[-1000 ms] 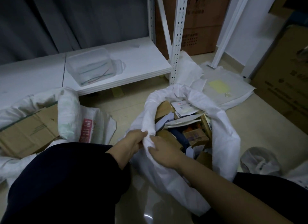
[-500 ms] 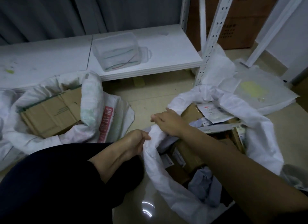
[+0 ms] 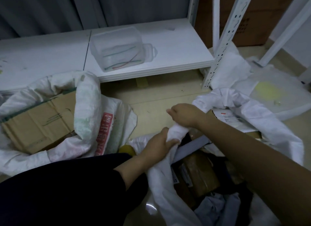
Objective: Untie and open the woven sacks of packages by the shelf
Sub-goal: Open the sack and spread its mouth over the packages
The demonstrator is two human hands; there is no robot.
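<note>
- Leftmost, beside the white shelf [image 3: 168,45], an open woven sack [image 3: 87,111] lay showing a cardboard box [image 3: 38,121].
- Nearer the middle, the left hand [image 3: 159,143] clenched a bunched rim of the right sack [image 3: 277,124].
- Just right of it, the right hand [image 3: 185,114] gripped the same rim, with packages [image 3: 198,175] visible inside below the shelf post [image 3: 218,45].
</note>
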